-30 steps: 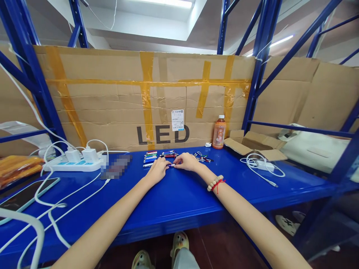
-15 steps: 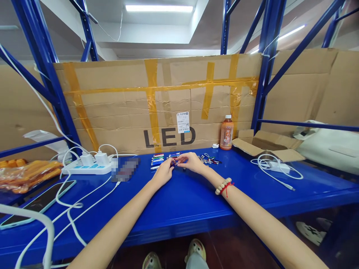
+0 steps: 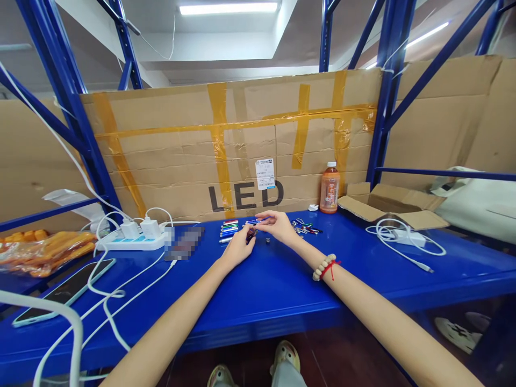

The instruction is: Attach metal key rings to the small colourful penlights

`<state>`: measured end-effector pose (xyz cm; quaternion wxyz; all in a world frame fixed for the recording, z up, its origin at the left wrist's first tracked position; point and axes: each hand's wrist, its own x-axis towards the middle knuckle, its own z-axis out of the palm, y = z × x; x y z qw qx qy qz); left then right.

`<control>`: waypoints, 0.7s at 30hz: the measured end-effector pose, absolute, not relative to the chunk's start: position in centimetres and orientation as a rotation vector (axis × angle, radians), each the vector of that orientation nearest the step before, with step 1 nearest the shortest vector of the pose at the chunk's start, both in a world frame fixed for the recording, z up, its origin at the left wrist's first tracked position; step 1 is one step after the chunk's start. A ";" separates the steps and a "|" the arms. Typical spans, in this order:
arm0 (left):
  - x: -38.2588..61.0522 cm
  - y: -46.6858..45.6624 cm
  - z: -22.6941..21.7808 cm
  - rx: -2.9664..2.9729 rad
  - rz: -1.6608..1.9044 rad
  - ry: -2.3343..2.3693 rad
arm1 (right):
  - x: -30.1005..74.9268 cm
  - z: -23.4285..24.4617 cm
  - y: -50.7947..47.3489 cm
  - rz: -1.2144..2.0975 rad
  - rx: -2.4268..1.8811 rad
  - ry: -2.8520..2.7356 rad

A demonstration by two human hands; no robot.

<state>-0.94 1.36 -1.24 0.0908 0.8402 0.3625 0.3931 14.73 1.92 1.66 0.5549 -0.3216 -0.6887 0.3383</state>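
Note:
My left hand (image 3: 239, 245) is closed at the fingertips around something small and dark, too small to name. Close against it from the right, my right hand (image 3: 278, 228) has thumb and fingers bent in a pinch; what they hold is unclear. A slim blue stick-like piece (image 3: 255, 221) shows at its fingertips, either touched or lying just behind. Left of the hands, several slim coloured pen-like sticks (image 3: 229, 230) lie in a neat stack. On the right, a loose pile of small metal and coloured pieces (image 3: 307, 228) is partly hidden by my right hand. A tiny dark round piece (image 3: 267, 241) sits beneath it.
On the blue table (image 3: 258, 301) stand an orange drink bottle (image 3: 329, 189) and an open cardboard box (image 3: 387, 203). A white cable with adapter (image 3: 409, 238) lies at right. At left are a power strip (image 3: 133, 241), cables and a phone (image 3: 64, 293). Cardboard (image 3: 181, 161) walls the back.
My hands have drawn slightly apart at the fingertips, and my left hand has turned a little. The tiny round piece below my right hand shows more clearly. The view has shifted slightly.

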 end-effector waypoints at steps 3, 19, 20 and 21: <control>-0.9 1.1 -1.0 2.504 1.146 1.079 | 14.4 1.5 1.8 0.804 -0.745 -1.640; -0.9 1.5 -1.3 2.453 1.174 1.150 | 14.0 1.8 1.1 0.755 -0.797 -1.633; -0.9 1.6 -1.3 2.446 1.178 1.154 | 14.0 1.8 1.1 0.736 -0.798 -1.644; -0.9 1.6 -1.4 2.440 1.181 1.156 | 14.0 1.8 1.0 0.720 -0.797 -1.656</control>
